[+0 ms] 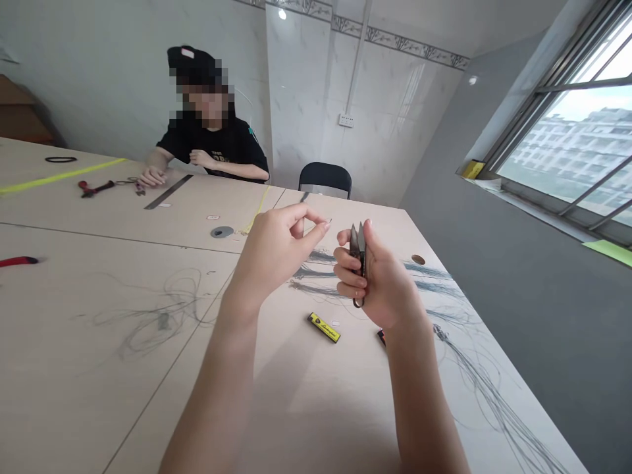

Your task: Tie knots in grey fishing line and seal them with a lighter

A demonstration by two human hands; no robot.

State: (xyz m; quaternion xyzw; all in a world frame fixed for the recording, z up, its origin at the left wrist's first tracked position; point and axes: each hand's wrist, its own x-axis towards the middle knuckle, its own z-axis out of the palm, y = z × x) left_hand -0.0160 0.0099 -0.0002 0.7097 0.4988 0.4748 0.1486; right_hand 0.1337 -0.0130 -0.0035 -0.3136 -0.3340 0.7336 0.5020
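Marbled tile (301,85) covers the wall beyond the yellow box (324,328), and a grey wall (498,243) with a barred window (582,131) rises to its right. From my remote seat I see the box lying on a pale, seamed counter (296,421). Left of it spreads a loose tangle of threads (162,321); right of it runs a knotted bundle (474,372). Further beyond it are a black chair (324,175) and, to the left, a seated person (217,148) with one hand near a red-handled tool (93,189). Above and beyond the box, my left hand (284,247) has its grip together, thumb and finger pinching a tiny dark tip (330,221) too small for me to identify. Up and right of the box, my right hand's (380,280) grip is clamped around snips (361,253), blades upward and slightly apart.
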